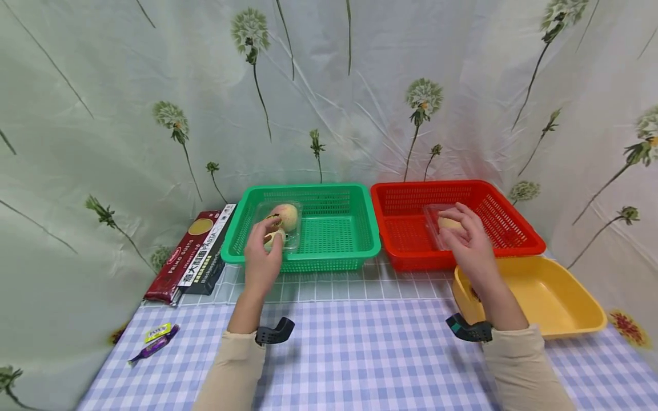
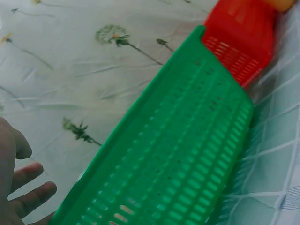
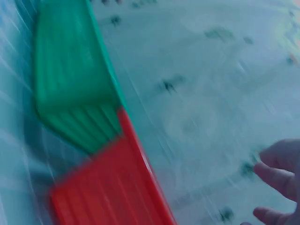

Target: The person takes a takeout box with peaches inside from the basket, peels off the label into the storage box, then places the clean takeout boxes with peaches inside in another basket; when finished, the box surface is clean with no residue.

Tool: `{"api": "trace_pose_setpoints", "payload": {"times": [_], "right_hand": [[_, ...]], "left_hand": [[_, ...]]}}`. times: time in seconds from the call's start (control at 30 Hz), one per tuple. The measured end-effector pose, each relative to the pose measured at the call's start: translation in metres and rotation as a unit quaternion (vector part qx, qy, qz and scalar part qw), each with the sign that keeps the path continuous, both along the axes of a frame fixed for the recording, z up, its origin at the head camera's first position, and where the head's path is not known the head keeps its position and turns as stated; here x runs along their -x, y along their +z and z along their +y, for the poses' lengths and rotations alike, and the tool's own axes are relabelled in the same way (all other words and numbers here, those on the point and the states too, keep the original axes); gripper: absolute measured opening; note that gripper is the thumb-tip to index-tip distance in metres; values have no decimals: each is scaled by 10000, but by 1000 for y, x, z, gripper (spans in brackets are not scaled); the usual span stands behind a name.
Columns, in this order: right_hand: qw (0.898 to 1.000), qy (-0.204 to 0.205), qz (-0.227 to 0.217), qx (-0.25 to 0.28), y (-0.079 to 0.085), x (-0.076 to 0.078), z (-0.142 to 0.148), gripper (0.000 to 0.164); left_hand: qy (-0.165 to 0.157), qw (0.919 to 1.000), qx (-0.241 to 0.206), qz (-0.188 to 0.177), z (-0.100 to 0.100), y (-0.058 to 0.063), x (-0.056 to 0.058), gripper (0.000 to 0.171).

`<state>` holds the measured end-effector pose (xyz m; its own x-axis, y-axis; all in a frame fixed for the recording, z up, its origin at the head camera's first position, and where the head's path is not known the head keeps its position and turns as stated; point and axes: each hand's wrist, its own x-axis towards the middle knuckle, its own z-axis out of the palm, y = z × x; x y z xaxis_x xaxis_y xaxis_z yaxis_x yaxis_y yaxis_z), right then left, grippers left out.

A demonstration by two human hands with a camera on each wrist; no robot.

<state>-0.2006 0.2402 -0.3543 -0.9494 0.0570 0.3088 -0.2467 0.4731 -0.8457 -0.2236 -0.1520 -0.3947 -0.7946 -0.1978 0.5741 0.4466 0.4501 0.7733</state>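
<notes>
A green basket holds a clear plastic box with a pinkish fruit and a smaller one beside it. My left hand reaches over the basket's near rim, fingertips at the box's front. In the left wrist view its fingers are loose and empty beside the green basket. My right hand is inside the red basket, fingers lying over a yellow fruit in a second clear box. The blurred right wrist view shows loose fingers with nothing between them.
An empty yellow tray sits in front of the red basket, under my right forearm. Flat pasta packs lie left of the green basket. A purple and yellow sweet wrapper lies on the checked cloth at front left. A flowered curtain hangs behind.
</notes>
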Motion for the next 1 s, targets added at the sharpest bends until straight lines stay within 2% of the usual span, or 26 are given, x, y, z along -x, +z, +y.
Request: {"api": "trace_pose_setpoints", "payload": {"times": [0.17,0.23,0.4,0.53,0.7,0.83,1.0], "right_hand": [[9970,641,359,261,-4,10,-45,40],[9945,929,370,299,-7,14,-60,40],[9890,1424,164,364,-9,24,-92,39],[9853,1672,-30,342,-10,33,-111,38],[9807,1838,-547,386,-10,45,-131,38],[9748,1936,-1049,369,-8,56,-147,39],[9664,2157,-1395,120,-8,72,-164,41]], "left_hand": [[332,9990,-236,-192,-13,4,0,32],[461,9984,-252,-214,-19,6,-1,32],[918,9957,-68,-138,-35,7,-2,30],[1341,9906,32,-261,-47,4,1,29],[1577,9839,75,-837,-57,2,2,30],[1535,9779,200,-1402,-61,-1,3,32],[1430,9722,126,-1853,-67,-7,5,36]]}}
